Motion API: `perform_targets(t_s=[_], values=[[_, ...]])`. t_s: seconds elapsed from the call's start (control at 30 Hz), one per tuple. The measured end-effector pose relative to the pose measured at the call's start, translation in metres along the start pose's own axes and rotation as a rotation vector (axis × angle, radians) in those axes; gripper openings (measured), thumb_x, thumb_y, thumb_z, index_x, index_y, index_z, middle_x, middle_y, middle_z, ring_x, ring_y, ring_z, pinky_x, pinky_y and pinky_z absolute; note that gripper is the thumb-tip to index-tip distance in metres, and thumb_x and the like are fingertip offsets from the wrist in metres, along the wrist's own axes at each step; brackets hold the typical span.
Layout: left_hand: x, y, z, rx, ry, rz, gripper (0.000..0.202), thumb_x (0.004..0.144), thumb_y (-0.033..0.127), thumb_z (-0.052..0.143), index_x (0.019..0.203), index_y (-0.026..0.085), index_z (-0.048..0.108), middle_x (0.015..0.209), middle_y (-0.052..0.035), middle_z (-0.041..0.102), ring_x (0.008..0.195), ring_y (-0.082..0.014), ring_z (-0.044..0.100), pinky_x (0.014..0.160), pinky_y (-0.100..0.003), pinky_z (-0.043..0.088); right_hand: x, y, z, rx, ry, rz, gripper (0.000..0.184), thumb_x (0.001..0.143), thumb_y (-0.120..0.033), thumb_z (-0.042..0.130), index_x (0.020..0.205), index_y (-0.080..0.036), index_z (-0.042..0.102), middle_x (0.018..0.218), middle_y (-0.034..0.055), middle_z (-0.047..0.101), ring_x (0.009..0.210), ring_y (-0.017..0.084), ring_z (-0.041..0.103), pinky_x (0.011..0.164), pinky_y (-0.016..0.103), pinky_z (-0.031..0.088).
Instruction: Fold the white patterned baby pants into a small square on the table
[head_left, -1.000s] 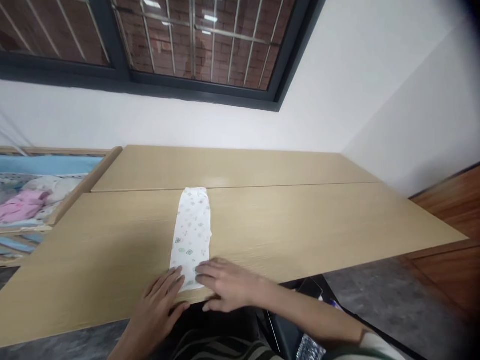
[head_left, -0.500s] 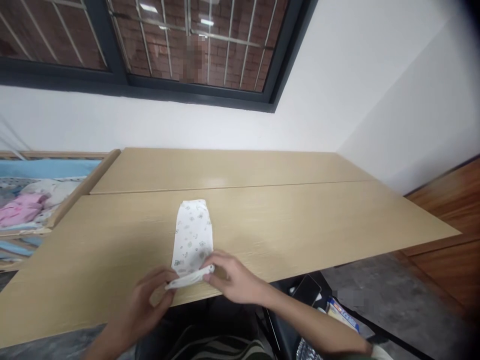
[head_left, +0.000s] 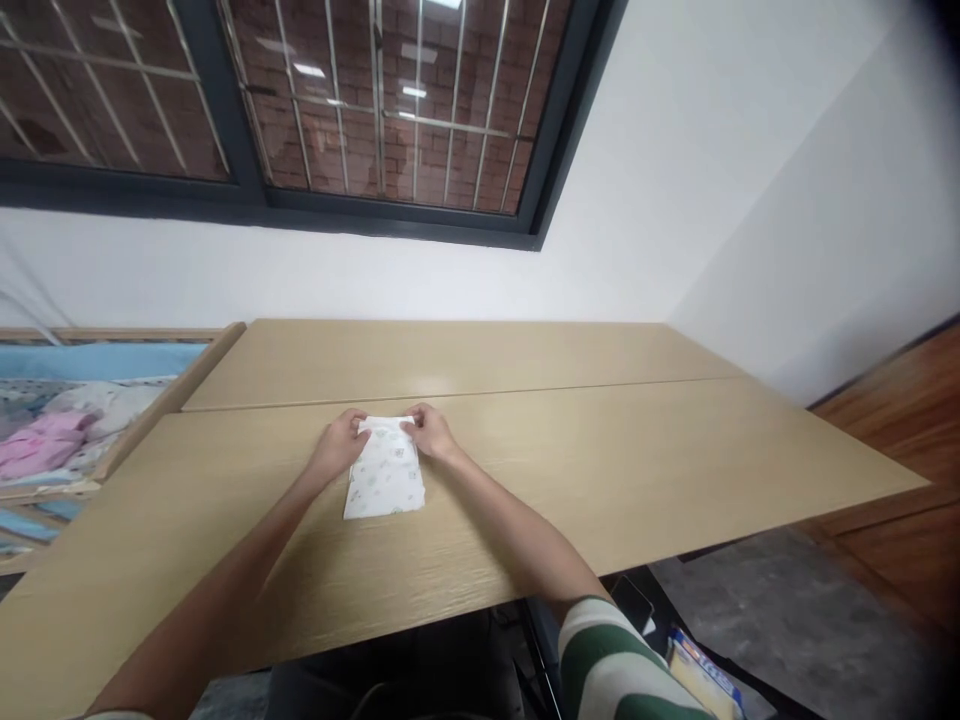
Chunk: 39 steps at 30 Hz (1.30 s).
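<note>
A white cloth with small printed figures (head_left: 385, 475), perhaps a small garment, lies folded on the light wooden table (head_left: 600, 450). It is wider at its near edge and narrower at the far one. At its far left corner my left hand (head_left: 342, 443) is closed, with thumb and fingers pinching the edge. My right hand (head_left: 433, 432) pinches the far right corner in the same way. Parts of both corners are hidden under my fingers.
To the left stands a wooden crib (head_left: 161, 400) with blue lining and a pink cloth (head_left: 46, 443) inside. A barred window (head_left: 397, 110) is behind the table. Below the front edge, at the right, a blue and yellow package (head_left: 703, 675) lies near a dark phone-like object (head_left: 632, 603).
Both hands have moved away from me, from the cloth's near end to its far end. The near part is now folded over, so the cloth is shorter.
</note>
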<state>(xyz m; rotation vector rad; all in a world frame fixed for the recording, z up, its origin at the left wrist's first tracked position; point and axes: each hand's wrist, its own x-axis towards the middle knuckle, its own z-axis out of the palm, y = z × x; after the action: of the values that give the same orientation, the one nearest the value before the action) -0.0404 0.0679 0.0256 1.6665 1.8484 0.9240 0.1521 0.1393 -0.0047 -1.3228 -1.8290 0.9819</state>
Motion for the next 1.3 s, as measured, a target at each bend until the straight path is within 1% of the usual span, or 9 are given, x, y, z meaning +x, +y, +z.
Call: perform_targets(t_s=[0.2, 0.3, 0.37, 0.43, 0.57, 0.73, 0.93, 1.07, 1.3], values=[[0.013, -0.005, 0.010, 0.139, 0.063, 0.015, 0.035, 0.086, 0.019, 0.053, 0.119, 0.009, 0.062, 0.109, -0.0166, 0.071, 0.099, -0.0269, 0.067, 0.088, -0.037, 0.052, 0.010, 0.015, 0.008, -0.059, -0.022, -0.009, 0.023, 0.086, -0.023, 0.063, 0.108, -0.016, 0.064, 0.095, 0.0050, 0.067, 0.083, 0.017, 0.063, 0.081, 0.032, 0.054], [-0.019, -0.001, 0.006, 0.209, 0.123, 0.099, 0.037, 0.091, 0.025, 0.051, 0.124, 0.011, 0.059, 0.127, -0.0189, 0.064, 0.122, -0.0312, 0.058, 0.106, -0.044, 0.044, -0.002, 0.005, -0.002, -0.104, -0.005, -0.074, 0.038, 0.092, -0.025, 0.058, 0.129, -0.016, 0.058, 0.118, 0.0122, 0.064, 0.106, 0.021, 0.062, 0.098, 0.038, 0.050], [-0.059, 0.003, 0.010, 0.319, 0.146, 0.219, 0.035, 0.096, 0.032, 0.048, 0.123, 0.014, 0.061, 0.126, -0.0173, 0.065, 0.121, -0.0319, 0.058, 0.107, -0.045, 0.043, -0.019, -0.009, -0.010, -0.190, -0.052, -0.235, 0.047, 0.097, -0.029, 0.053, 0.142, -0.015, 0.050, 0.137, 0.0170, 0.057, 0.126, 0.024, 0.055, 0.110, 0.042, 0.042], [-0.105, 0.008, 0.023, 0.492, 0.152, 0.332, 0.038, 0.099, 0.036, 0.045, 0.123, 0.012, 0.063, 0.124, -0.0176, 0.067, 0.115, -0.0319, 0.062, 0.103, -0.046, 0.045, -0.042, -0.026, -0.014, -0.295, -0.203, -0.477, 0.052, 0.102, -0.035, 0.049, 0.150, -0.016, 0.043, 0.151, 0.0179, 0.048, 0.141, 0.026, 0.044, 0.118, 0.044, 0.034], [-0.174, 0.013, 0.058, 0.737, 0.113, 0.343, 0.044, 0.098, 0.036, 0.046, 0.118, 0.006, 0.070, 0.124, -0.0246, 0.068, 0.114, -0.0382, 0.062, 0.097, -0.052, 0.047, -0.088, -0.050, -0.002, -0.379, -0.629, -0.874, 0.053, 0.108, -0.040, 0.039, 0.157, -0.018, 0.037, 0.165, 0.0130, 0.033, 0.154, 0.021, 0.027, 0.124, 0.037, 0.025], [-0.186, 0.006, 0.081, 0.760, 0.046, 0.325, 0.043, 0.099, 0.040, 0.047, 0.108, 0.012, 0.078, 0.104, -0.0203, 0.075, 0.098, -0.0359, 0.068, 0.094, -0.054, 0.048, -0.103, -0.035, 0.029, -0.462, -0.841, -0.897, 0.054, 0.110, -0.042, 0.034, 0.156, -0.015, 0.040, 0.165, 0.0105, 0.034, 0.156, 0.016, 0.021, 0.127, 0.031, 0.015], [-0.183, 0.005, 0.083, 0.739, 0.154, 0.273, 0.059, 0.099, 0.044, 0.047, 0.140, 0.002, 0.057, 0.148, -0.0294, 0.050, 0.136, -0.0449, 0.048, 0.107, -0.054, 0.043, -0.034, -0.004, 0.032, -0.625, -0.691, -0.677, 0.058, 0.108, -0.051, 0.032, 0.160, -0.024, 0.035, 0.168, 0.0062, 0.025, 0.157, 0.024, 0.018, 0.128, 0.048, 0.012], [-0.183, 0.004, 0.085, 0.726, 0.142, 0.255, 0.062, 0.099, 0.045, 0.048, 0.145, 0.004, 0.053, 0.154, -0.0279, 0.044, 0.140, -0.0455, 0.044, 0.109, -0.054, 0.042, 0.017, 0.006, 0.025, -0.701, -0.548, -0.603, 0.061, 0.108, -0.050, 0.024, 0.163, -0.023, 0.026, 0.170, 0.0044, 0.019, 0.158, 0.023, 0.013, 0.128, 0.046, 0.010], [-0.174, 0.000, 0.075, 0.715, 0.090, 0.255, 0.051, 0.099, 0.038, 0.049, 0.140, 0.009, 0.058, 0.150, -0.0241, 0.051, 0.136, -0.0430, 0.051, 0.104, -0.056, 0.047, 0.025, 0.010, 0.026, -0.689, -0.440, -0.668, 0.063, 0.108, -0.048, 0.027, 0.162, -0.017, 0.026, 0.169, 0.0096, 0.023, 0.158, 0.023, 0.015, 0.128, 0.045, 0.010]])
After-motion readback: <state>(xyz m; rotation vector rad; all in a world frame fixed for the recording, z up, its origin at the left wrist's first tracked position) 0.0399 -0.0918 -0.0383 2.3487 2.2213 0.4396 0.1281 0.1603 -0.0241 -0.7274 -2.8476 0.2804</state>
